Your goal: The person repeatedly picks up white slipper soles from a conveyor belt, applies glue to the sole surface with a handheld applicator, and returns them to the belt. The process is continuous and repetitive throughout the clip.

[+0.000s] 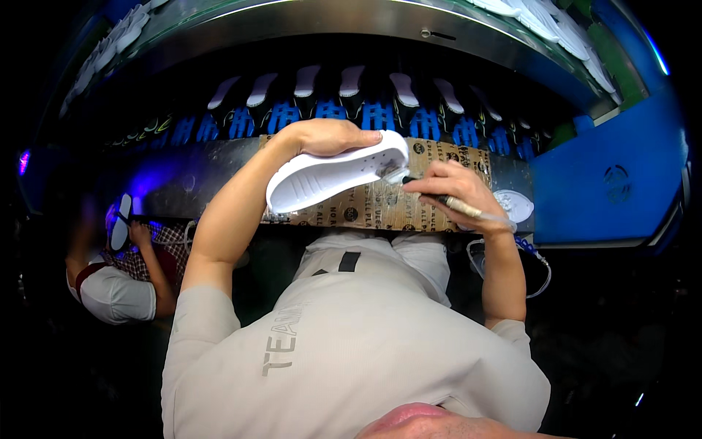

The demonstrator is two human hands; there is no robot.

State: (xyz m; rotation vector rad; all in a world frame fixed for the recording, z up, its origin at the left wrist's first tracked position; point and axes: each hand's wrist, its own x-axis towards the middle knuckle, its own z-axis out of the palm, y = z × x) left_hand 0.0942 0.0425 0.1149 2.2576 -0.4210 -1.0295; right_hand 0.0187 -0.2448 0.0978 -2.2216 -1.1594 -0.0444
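Observation:
A white shoe sole (pixel 311 183) is tilted above the bench, its hollow inner side toward me. My left hand (pixel 327 137) grips it along the far edge, with the thumb near its right end. In my right hand (pixel 455 189) is a brush (pixel 466 208), fingers closed around its handle. The pale bristles touch or nearly touch the inside of the sole's right end. From the handle's rear a clear tube seems to run toward my wrist. Beside that wrist, a white round dish or lid (pixel 514 205) lies on the bench.
Brown printed sheeting (pixel 431 212) covers the bench middle. Beyond it stand several shoes (pixel 351 80) on blue holders (pixel 330 110), bottoms facing me. White soles (pixel 541 18) lie on a raised line behind. A blue panel (pixel 607 175) borders the right; a co-worker (pixel 121 293) handles a sole at left.

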